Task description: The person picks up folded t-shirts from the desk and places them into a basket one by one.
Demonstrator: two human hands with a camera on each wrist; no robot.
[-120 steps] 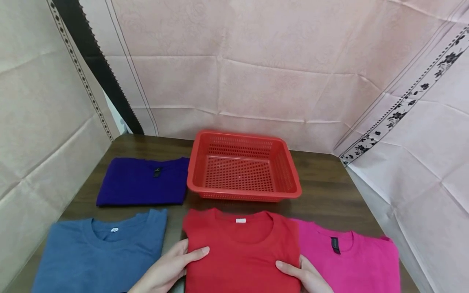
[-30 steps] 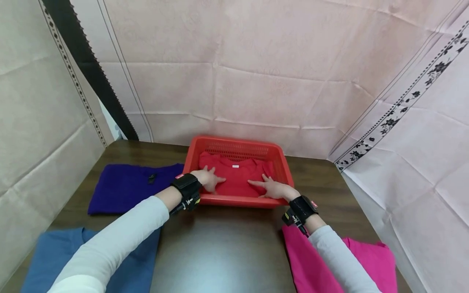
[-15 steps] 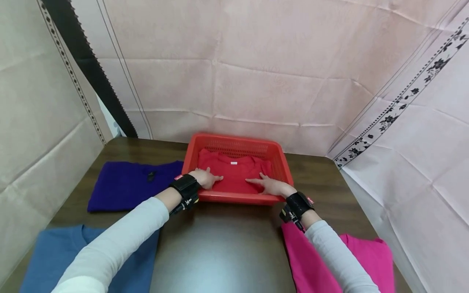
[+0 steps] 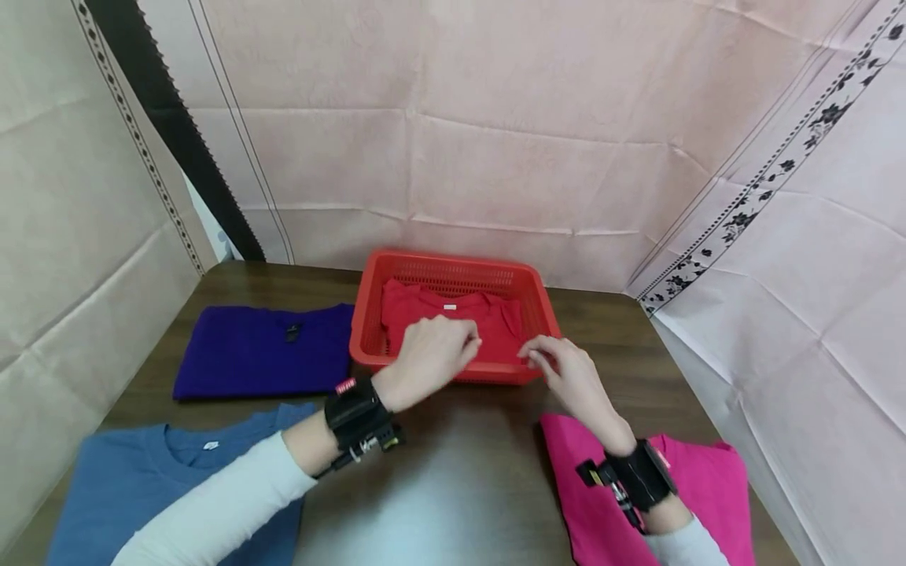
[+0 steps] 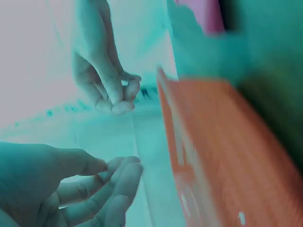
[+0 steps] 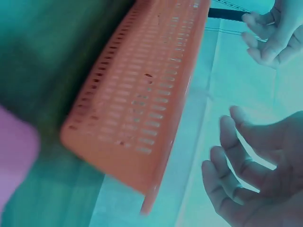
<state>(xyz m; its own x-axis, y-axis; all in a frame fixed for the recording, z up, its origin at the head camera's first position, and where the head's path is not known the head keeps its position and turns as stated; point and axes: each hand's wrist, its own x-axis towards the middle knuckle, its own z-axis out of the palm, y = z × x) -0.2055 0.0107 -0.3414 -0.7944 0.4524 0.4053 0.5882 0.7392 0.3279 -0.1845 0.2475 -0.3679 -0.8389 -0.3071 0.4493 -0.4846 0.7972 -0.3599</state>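
Observation:
A folded red T-shirt [image 4: 488,318] lies inside the red plastic basket [image 4: 541,303] at the back of the table. My left hand [image 4: 433,358] hovers over the basket's front rim with fingers loosely bent, overlapping part of the shirt in the head view. Just off the front right corner, my right hand [image 4: 572,377] hangs with relaxed, slightly curled fingers. Both wrist views show nothing in either hand; the left hand [image 5: 85,187] and right hand [image 6: 258,172] are above the basket's rim, apart from its perforated wall [image 6: 137,90].
Left of the basket lies a folded dark purple-blue T-shirt [image 4: 262,354]. A folded blue T-shirt [image 4: 120,479] is at the front left, partly under the left sleeve [image 4: 219,503]. The folded pink T-shirt [image 4: 708,487] lies front right beneath the right forearm. Cloth hangs behind the table [image 4: 425,487].
Four seconds ago both hands held the red T-shirt before the basket. It then lay in the basket under spread fingers. Now both hands have lifted off it and drawn back toward the front.

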